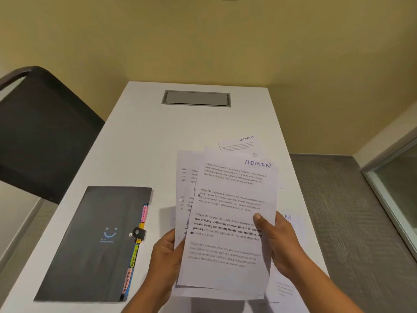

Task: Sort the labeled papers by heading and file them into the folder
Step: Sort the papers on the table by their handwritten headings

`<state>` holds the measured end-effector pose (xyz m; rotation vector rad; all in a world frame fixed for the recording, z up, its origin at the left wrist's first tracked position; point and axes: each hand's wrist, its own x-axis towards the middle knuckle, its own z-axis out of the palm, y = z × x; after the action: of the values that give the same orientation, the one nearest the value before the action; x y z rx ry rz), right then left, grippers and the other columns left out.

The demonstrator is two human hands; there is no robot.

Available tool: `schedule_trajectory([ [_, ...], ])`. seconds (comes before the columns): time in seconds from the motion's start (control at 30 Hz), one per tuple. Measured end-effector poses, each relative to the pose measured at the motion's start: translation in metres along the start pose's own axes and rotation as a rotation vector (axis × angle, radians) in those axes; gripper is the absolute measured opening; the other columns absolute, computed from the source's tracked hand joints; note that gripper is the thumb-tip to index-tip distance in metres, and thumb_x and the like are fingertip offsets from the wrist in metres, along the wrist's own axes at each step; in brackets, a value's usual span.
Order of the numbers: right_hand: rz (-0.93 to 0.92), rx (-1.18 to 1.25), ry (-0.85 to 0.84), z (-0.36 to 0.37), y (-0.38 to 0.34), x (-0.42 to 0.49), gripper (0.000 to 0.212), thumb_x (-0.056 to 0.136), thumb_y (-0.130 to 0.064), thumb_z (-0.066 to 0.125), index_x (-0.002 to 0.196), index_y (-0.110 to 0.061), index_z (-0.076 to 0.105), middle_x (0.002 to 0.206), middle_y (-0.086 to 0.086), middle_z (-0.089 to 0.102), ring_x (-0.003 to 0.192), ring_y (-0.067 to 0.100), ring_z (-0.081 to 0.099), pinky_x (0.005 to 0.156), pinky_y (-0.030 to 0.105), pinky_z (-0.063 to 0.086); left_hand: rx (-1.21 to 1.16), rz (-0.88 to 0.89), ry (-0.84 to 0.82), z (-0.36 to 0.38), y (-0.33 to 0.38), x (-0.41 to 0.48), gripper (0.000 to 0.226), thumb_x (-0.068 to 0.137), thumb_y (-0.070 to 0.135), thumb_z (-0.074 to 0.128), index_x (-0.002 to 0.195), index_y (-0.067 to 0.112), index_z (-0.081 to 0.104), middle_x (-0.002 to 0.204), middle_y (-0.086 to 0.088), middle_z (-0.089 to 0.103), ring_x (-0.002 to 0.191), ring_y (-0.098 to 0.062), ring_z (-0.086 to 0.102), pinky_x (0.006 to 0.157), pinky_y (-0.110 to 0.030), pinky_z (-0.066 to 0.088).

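Observation:
Both hands hold a fanned stack of printed papers above the white table. Its top sheet is headed ADMIN. My left hand grips the stack's lower left edge. My right hand holds the right edge with the thumb pressed on the top sheet. A sheet headed SPORTS lies on the table behind the stack. Another sheet headed HR lies under my right hand. The black folder lies closed at the left, with coloured tabs along its right edge, two of them reading ADMIN and SPORTS.
A black chair stands at the table's left side. A grey cable hatch is set into the far end of the table. Grey carpet and a glass partition lie to the right.

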<state>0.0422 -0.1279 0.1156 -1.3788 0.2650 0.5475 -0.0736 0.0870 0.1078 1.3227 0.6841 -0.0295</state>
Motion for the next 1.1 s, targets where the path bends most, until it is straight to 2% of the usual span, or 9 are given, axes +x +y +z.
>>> schedule_trajectory([
  [0.1, -0.028, -0.126, -0.069, -0.001, -0.002, -0.004, 0.036, 0.087, -0.022, 0.069, 0.122, -0.014, 0.064, 0.113, 0.006, 0.074, 0.104, 0.027, 0.071, 0.094, 0.049, 0.053, 0.031, -0.110, 0.000, -0.002, 0.003, 0.001, 0.039, 0.096, 0.048, 0.040, 0.110, 0.025, 0.069, 0.097, -0.003, 0.076, 0.087, -0.024, 0.074, 0.069, -0.036, 0.060],
  [0.2, -0.079, -0.201, -0.067, -0.003, -0.004, -0.008, 0.030, 0.085, -0.022, 0.070, 0.114, -0.014, 0.069, 0.104, 0.003, 0.077, 0.096, 0.024, 0.074, 0.081, 0.037, 0.059, -0.046, -0.106, -0.090, -0.006, 0.009, 0.003, 0.041, 0.093, 0.047, 0.044, 0.115, 0.022, 0.067, 0.108, -0.004, 0.075, 0.098, -0.025, 0.072, 0.086, -0.048, 0.056],
  [0.27, -0.122, -0.263, -0.063, -0.005, -0.006, -0.011, 0.027, 0.081, -0.027, 0.074, 0.105, -0.014, 0.073, 0.098, 0.001, 0.078, 0.091, 0.023, 0.075, 0.072, 0.029, 0.059, -0.009, 0.000, -0.117, -0.006, 0.015, 0.004, 0.028, 0.091, 0.023, 0.062, 0.117, 0.016, 0.068, 0.111, -0.005, 0.074, 0.102, -0.028, 0.070, 0.091, -0.052, 0.054],
  [0.33, -0.160, -0.314, -0.055, -0.006, -0.008, -0.013, 0.030, 0.076, -0.037, 0.078, 0.098, -0.016, 0.076, 0.094, 0.000, 0.078, 0.088, 0.021, 0.075, 0.071, 0.030, 0.059, 0.086, 0.079, -0.136, -0.002, 0.019, 0.006, 0.026, 0.090, 0.008, 0.065, 0.114, 0.016, 0.069, 0.108, -0.002, 0.075, 0.100, -0.025, 0.071, 0.087, -0.044, 0.058],
  [0.47, -0.242, -0.348, -0.041, -0.003, -0.010, -0.017, 0.023, 0.075, -0.031, 0.075, 0.095, -0.020, 0.077, 0.093, -0.004, 0.078, 0.088, 0.014, 0.074, 0.078, 0.033, 0.060, 0.175, 0.155, -0.064, 0.013, 0.023, 0.004, 0.023, 0.086, 0.012, 0.071, 0.107, 0.022, 0.070, 0.100, 0.005, 0.076, 0.095, -0.020, 0.072, 0.075, -0.033, 0.061],
  [0.63, -0.371, -0.321, 0.011, -0.003, -0.008, -0.027, 0.017, 0.079, -0.010, 0.076, 0.088, -0.025, 0.075, 0.083, -0.011, 0.078, 0.078, 0.009, 0.073, 0.064, 0.019, 0.056, 0.076, 0.358, 0.126, 0.025, 0.027, -0.004, 0.028, 0.081, 0.007, 0.074, 0.095, 0.029, 0.065, 0.086, 0.013, 0.074, 0.088, -0.005, 0.068, 0.066, -0.005, 0.049],
  [0.77, -0.420, -0.393, -0.028, -0.006, 0.005, -0.033, 0.032, 0.077, -0.004, 0.078, 0.088, -0.033, 0.071, 0.085, -0.021, 0.074, 0.081, -0.002, 0.069, 0.064, 0.014, 0.054, 0.264, 0.612, 0.037, 0.027, 0.022, -0.004, 0.030, 0.080, -0.004, 0.073, 0.095, 0.023, 0.075, 0.093, 0.019, 0.074, 0.093, -0.002, 0.068, 0.076, -0.011, 0.052],
  [0.87, -0.434, -0.484, -0.063, -0.004, 0.017, -0.032, 0.048, 0.079, 0.003, 0.075, 0.085, -0.045, 0.073, 0.089, -0.025, 0.073, 0.090, -0.004, 0.067, 0.070, 0.013, 0.053, 0.307, 0.570, -0.019, 0.028, 0.010, 0.001, 0.035, 0.081, -0.007, 0.072, 0.099, 0.023, 0.075, 0.097, 0.019, 0.074, 0.095, -0.002, 0.068, 0.077, -0.013, 0.052],
  [1.1, -0.548, -0.596, -0.038, -0.006, 0.017, -0.033, 0.048, 0.084, -0.009, 0.073, 0.090, -0.056, 0.069, 0.095, -0.029, 0.070, 0.092, -0.004, 0.066, 0.071, 0.008, 0.049, 0.308, 0.502, -0.020, 0.026, 0.011, 0.005, 0.031, 0.089, 0.006, 0.066, 0.092, 0.036, 0.071, 0.092, 0.023, 0.072, 0.090, 0.001, 0.067, 0.071, -0.008, 0.049],
])
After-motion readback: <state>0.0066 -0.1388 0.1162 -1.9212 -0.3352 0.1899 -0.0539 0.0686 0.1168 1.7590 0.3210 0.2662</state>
